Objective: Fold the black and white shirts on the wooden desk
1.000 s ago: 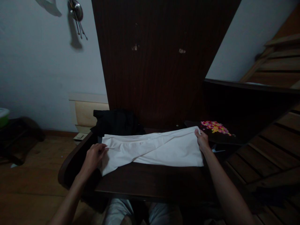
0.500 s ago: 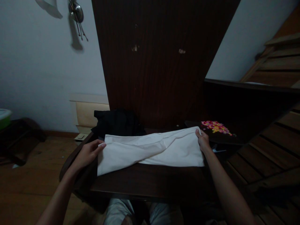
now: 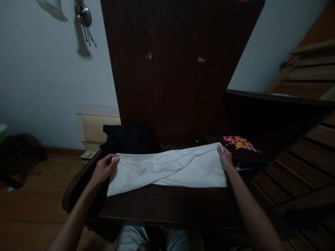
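A folded white cloth (image 3: pixel 167 169) stretches across the dark wooden desk (image 3: pixel 162 205), with a diagonal fold and some creases near its middle. I cannot make out whether it is a garment. My left hand (image 3: pixel 105 168) pinches its upper left corner between thumb and fingers. At the opposite end, my right hand (image 3: pixel 225 157) grips the upper right corner, thumb on top. The cloth's lower edge lies on the desktop, its left part reaching nearer to me than its right part.
Behind the cloth at the left sits a dark bundle of fabric (image 3: pixel 128 138). Small pink and yellow pieces (image 3: pixel 240 142) lie on a dark surface at the right, below a slanting dark panel (image 3: pixel 274 118). A tall brown board (image 3: pixel 170 76) rises at the back.
My left hand has shifted its hold to the cloth's upper left corner and spread that end flatter, its lower corner moving left. My right hand keeps its grip.
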`<state>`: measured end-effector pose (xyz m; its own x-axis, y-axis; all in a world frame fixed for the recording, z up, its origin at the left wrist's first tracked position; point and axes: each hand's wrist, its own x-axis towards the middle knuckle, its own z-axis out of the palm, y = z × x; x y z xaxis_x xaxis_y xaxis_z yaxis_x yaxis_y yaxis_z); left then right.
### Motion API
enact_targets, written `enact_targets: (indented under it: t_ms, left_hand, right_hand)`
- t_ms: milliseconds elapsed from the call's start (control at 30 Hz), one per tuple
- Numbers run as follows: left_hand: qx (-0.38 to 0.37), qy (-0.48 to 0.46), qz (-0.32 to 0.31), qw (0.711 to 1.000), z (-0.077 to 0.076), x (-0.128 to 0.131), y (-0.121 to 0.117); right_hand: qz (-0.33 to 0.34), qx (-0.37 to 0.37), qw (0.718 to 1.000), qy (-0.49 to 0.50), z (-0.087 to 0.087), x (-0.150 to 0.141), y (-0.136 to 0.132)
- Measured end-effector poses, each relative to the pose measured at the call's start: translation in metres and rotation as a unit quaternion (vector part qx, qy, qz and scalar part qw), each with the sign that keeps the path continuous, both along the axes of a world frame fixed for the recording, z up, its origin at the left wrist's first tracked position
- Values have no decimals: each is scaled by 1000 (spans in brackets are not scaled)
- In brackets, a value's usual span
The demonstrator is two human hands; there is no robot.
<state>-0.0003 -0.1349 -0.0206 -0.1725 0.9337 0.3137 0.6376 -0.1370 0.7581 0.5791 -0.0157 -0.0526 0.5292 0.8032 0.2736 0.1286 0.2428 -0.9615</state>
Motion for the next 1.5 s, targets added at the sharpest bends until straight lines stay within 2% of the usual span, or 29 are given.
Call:
enact_targets:
  t_ms: [100,233,333,500,667,833,1000,1233,1367,1500]
  left_hand:
    - [26,42,-89,995,-1,7,-12]
    - [55,134,-245,959,-7,23,-32]
    - [67,186,-293,935,-12,34,-47]
    - [87,237,-288,923,-24,40,-63]
    - [123,249,-279,919,-35,43,-69]
    - [165,244,-233,927,-32,52,-73]
    - [162,314,-236,905,-31,65,-69]
    - [153,416,-200,874,-56,74,-59]
    - [185,391,-191,881,-59,74,-61]
    - [216,293,-186,913,-49,69,-62]
  right_hand:
    - [9,5,1000,9,-2,-1,0]
    - [8,6,1000,3,-4,0,1]
    - [2,11,1000,-12,-5,0,1]
    - [-11,13,1000,-13,-4,-2,-2]
    - [-10,7,1000,-4,-4,-3,-2]
    - [-12,11,1000,-14,-3,-5,-3]
    - [-8,8,1000,-2,-1,-8,-4]
    - [-1,9,1000,-4,-1,-8,-5]
    - [-2,9,1000,-15,-3,-6,-4]
    - [-4,2,1000,-12,-3,-6,-3]
